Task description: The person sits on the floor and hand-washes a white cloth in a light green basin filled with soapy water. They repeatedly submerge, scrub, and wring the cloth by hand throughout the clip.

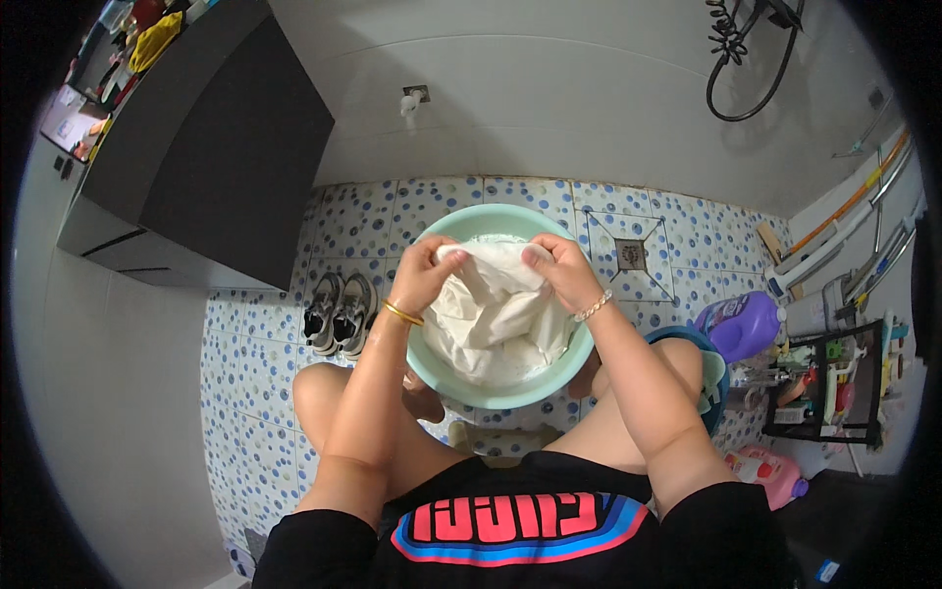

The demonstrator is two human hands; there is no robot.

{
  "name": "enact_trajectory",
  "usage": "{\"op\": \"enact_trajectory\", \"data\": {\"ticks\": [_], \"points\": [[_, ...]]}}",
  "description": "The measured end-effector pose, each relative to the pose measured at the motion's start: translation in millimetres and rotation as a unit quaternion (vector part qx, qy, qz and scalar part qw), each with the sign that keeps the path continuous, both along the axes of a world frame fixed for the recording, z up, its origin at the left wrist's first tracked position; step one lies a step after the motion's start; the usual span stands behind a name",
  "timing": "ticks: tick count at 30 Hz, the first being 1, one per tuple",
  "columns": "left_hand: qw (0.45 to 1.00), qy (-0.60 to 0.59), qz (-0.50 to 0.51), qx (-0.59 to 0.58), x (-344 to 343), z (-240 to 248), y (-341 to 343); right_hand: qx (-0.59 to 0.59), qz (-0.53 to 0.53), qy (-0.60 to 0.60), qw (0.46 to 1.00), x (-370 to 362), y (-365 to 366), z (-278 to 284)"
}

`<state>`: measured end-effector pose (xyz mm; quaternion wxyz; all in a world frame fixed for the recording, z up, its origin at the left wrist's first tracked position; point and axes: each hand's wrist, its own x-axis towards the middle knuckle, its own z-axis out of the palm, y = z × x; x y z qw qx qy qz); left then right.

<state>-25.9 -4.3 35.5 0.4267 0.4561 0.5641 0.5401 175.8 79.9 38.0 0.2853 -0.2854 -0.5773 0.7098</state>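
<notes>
A mint-green basin [500,398] stands on the tiled floor between my legs, with suds showing along its inner edge. Bunched in it is a wet-looking white cloth or garment [496,314]; its exact kind cannot be made out. My left hand [424,273], below a gold bangle, pinches the cloth's upper edge at the left. At the right end of that edge, my right hand [566,272] grips it between thumb and fingers, a beaded bracelet on the wrist. The edge is raised and stretched between both hands over the basin.
Grey shoes [340,312] sit left of the basin, below a dark cabinet [226,147]. A floor drain [631,255] lies to the right. Farther right are a purple jug [738,326], a blue bucket [721,393], a black rack [824,383] and a pink bottle [767,474].
</notes>
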Motion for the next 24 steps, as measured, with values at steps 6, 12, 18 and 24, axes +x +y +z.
{"op": "enact_trajectory", "data": {"ticks": [6,12,18,24], "points": [[0.975,-0.217,0.055,0.004,-3,15,-3,0.370,0.022,-0.257,0.892,1,5,-41],[0.919,-0.306,0.237,-0.071,14,-81,15,0.066,-0.184,-0.021,0.980,-32,-9,-51],[0.835,-0.546,0.002,-0.060,37,-128,24,0.490,-0.070,-0.190,0.848,-57,-61,-33],[0.845,-0.490,0.162,-0.144,57,-86,29,0.469,-0.147,-0.248,0.835,-62,-38,-30]]}}
